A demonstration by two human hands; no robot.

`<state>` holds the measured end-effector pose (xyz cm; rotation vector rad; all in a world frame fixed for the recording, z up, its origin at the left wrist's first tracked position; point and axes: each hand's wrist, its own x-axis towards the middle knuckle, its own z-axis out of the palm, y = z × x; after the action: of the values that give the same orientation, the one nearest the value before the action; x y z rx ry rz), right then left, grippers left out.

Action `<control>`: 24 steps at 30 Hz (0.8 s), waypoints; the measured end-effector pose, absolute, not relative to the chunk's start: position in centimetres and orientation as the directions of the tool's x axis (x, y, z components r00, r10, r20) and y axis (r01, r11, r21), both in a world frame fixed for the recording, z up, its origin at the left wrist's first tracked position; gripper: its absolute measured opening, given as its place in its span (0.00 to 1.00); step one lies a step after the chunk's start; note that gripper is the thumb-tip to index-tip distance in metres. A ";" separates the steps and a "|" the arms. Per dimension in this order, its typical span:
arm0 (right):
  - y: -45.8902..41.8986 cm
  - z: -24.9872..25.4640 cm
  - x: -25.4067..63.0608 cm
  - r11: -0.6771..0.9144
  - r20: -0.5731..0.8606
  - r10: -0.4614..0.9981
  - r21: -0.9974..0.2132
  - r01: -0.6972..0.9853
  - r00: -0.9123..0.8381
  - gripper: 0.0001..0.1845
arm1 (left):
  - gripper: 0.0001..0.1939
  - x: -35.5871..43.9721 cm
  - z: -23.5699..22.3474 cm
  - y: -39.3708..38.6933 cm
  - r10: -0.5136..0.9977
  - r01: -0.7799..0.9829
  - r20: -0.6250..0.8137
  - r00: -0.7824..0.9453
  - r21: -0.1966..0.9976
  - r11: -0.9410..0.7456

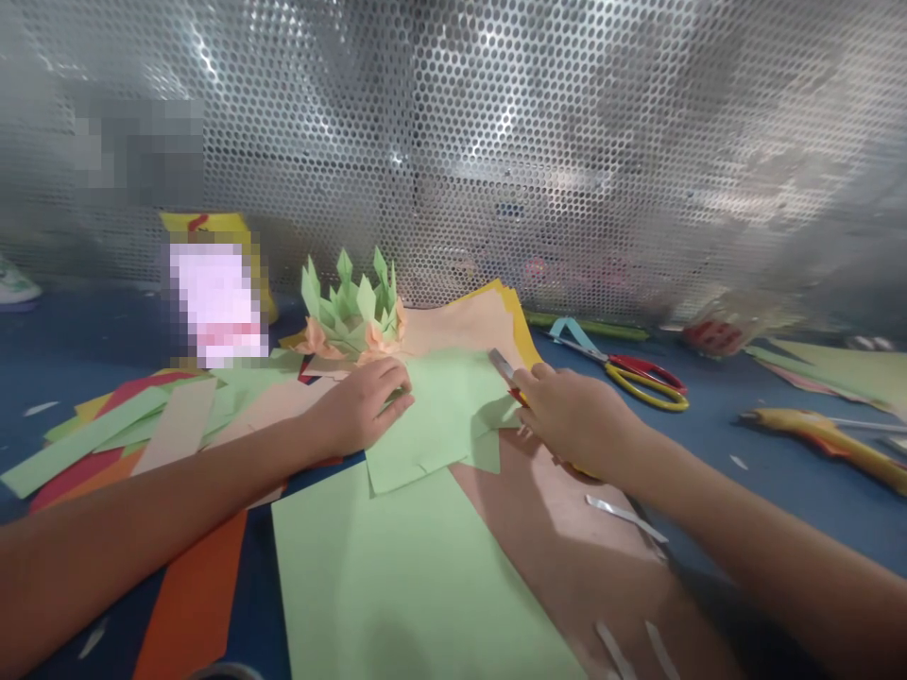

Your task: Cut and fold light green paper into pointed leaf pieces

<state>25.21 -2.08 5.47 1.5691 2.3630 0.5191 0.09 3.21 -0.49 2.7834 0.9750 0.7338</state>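
Observation:
My left hand [365, 404] rests with curled fingers pressed on the left edge of a folded light green paper [439, 416], holding it down on the table. My right hand [563, 408] is closed around a utility knife [502, 365] whose grey blade tip sticks out past my thumb, over the paper's upper right edge. A larger green sheet [403, 576] lies in front of me, and a tan sheet [567, 529] lies under my right wrist.
A folded green and peach paper model [350, 316] stands behind the hands. Scissors with red and yellow handles [627, 373] and a yellow tool [829, 436] lie to the right. Paper strips [106, 430] and an orange sheet [191, 604] lie left. A perforated metal wall [496, 142] stands behind.

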 end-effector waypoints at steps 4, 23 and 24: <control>-6.5 6.8 23.0 0.699 0.005 0.700 0.199 0.687 -0.714 0.22 | 0.09 0.1 -0.5 3.3 0.589 0.531 0.460 0.664 0.265 -0.805; -6.2 4.7 22.2 0.738 -0.034 0.082 -0.670 0.084 -0.996 0.11 | 0.10 -0.2 0.4 2.8 0.655 0.506 0.478 0.586 0.416 -0.756; -5.7 4.3 22.3 0.711 0.002 0.075 -0.701 0.052 -0.997 0.10 | 0.10 -0.2 0.5 2.8 0.656 0.506 0.475 0.586 0.417 -0.755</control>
<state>22.26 -5.66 4.30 0.1086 2.9338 -1.2005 -0.21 2.84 0.47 2.5797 0.9627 0.9174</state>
